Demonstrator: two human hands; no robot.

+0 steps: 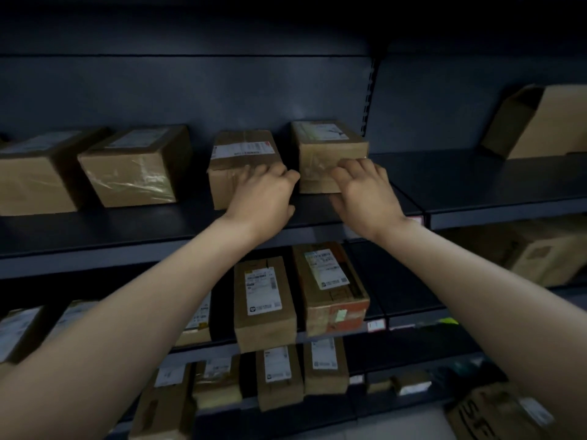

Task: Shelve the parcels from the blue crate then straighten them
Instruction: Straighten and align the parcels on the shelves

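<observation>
Several brown cardboard parcels stand in a row on a dark upper shelf (pixel 349 214). My left hand (pixel 265 193) rests with straight fingers against the front of a low parcel with a white label (pixel 241 150). My right hand (pixel 365 192) touches the front lower corner of a taller parcel (pixel 327 144) beside it; its fingers look loosely bent on the box face. The two parcels stand close, with a narrow gap between them. The blue crate is not in view.
Two more parcels (pixel 133 166) sit at the left of the same shelf. A large box (pixel 546 122) stands on the right bay. Lower shelves hold several labelled parcels (pixel 263 303). A box on the floor (pixel 498 414) is at bottom right.
</observation>
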